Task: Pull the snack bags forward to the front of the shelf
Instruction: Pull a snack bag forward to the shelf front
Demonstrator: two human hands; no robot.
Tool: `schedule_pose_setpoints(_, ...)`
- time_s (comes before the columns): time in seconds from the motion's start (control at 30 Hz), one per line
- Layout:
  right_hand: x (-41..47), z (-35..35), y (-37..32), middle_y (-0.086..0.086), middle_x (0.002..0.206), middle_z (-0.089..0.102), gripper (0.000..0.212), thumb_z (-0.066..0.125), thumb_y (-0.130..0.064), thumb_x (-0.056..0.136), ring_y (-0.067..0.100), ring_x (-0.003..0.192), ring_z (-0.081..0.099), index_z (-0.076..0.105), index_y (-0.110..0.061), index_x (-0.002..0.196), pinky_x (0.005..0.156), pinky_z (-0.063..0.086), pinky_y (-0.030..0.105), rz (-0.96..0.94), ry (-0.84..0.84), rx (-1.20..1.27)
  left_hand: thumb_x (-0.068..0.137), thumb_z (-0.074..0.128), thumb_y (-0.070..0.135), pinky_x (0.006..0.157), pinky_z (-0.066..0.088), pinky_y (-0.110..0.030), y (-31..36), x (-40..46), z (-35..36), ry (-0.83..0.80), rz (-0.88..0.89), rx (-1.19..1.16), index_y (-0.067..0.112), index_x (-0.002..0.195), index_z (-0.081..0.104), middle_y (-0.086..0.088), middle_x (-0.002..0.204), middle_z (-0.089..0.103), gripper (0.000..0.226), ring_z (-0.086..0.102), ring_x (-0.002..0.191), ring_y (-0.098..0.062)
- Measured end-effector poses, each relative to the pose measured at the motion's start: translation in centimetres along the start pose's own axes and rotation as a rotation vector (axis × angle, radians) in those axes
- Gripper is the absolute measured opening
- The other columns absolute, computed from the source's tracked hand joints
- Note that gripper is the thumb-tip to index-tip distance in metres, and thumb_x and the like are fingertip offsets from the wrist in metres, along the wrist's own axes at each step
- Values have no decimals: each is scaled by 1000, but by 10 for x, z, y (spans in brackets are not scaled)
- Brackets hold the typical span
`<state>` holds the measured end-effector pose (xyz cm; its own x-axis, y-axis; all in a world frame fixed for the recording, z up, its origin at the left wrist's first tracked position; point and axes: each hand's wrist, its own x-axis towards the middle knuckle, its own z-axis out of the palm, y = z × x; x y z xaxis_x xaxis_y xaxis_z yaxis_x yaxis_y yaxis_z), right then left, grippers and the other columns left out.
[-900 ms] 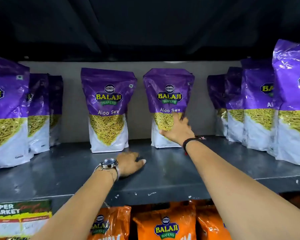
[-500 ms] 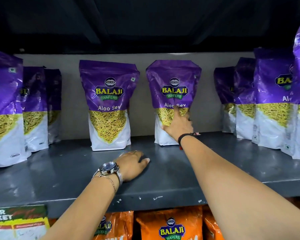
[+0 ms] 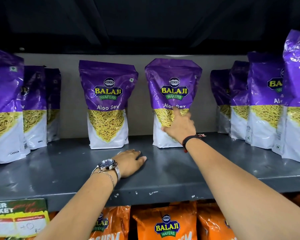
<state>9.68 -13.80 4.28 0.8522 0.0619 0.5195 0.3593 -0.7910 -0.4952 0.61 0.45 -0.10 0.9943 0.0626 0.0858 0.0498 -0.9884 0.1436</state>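
Observation:
Two purple Balaji Aloo Sev bags stand upright at the back of the grey shelf (image 3: 164,172). My right hand (image 3: 179,129) lies on the lower front of the right one (image 3: 172,80), thumb at its left and fingers reaching round its right edge; the bag's top leans slightly toward me. The left bag (image 3: 107,101) stands untouched beside it, with a gap between them. My left hand (image 3: 130,161), with a watch on the wrist, rests palm down on the shelf in front of the two bags and holds nothing.
Rows of the same purple bags run front to back at the left (image 3: 5,118) and at the right (image 3: 265,101) of the shelf. Orange Balaji bags (image 3: 166,226) fill the shelf below. A price label (image 3: 17,215) hangs on the front edge at the left.
The view has come closer to the shelf. My right hand has slid a little higher on the right bag, which now leans forward. My left hand stays flat on the shelf.

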Motion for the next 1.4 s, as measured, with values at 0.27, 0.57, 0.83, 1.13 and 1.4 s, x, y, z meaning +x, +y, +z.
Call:
schedule_pose_setpoints(0.27, -32, -20, -1, 21, 138, 33, 80, 68, -40, 81, 43, 120, 44, 23, -27, 146, 96, 43, 42, -11, 22, -26, 97, 26, 39, 118, 15, -29, 1, -2, 0, 3, -16, 3, 13, 145, 26, -7, 157, 21, 54, 20, 145, -22)
schedule_pose_setpoints(0.57, -69, -45, 0, 17, 135, 36, 83, 67, -45, 80, 40, 116, 48, 20, -31, 146, 91, 45, 39, -13, 36, -55, 98, 27, 36, 115, 22, -28, 3, -5, -2, 19, 2, -3, 11, 140, 37, -10, 153, 32, 51, 29, 141, -24)
schedule_pose_setpoints(0.83, -95, -61, 0, 14, 132, 38, 84, 65, -51, 79, 37, 115, 49, 17, -35, 146, 87, 46, 38, -16, 63, -104, 98, 27, 34, 112, 26, -27, 5, -7, -1, 42, 6, 8, 10, 138, 39, -11, 150, 37, 49, 33, 138, -25)
schedule_pose_setpoints(1.13, -112, -71, 0, 12, 130, 39, 84, 66, -53, 77, 37, 116, 51, 18, -38, 145, 86, 47, 38, -24, 89, -110, 98, 29, 34, 111, 29, -29, 2, -5, 1, 59, 10, 15, 9, 135, 44, -13, 147, 41, 47, 37, 135, -28)
schedule_pose_setpoints(1.4, -124, -80, 1, 10, 132, 39, 85, 65, -56, 76, 36, 120, 49, 19, -39, 145, 87, 47, 39, -38, 103, -124, 98, 30, 34, 111, 28, -28, 2, -5, 1, 75, 21, 4, 12, 134, 45, -11, 147, 42, 45, 37, 135, -27)
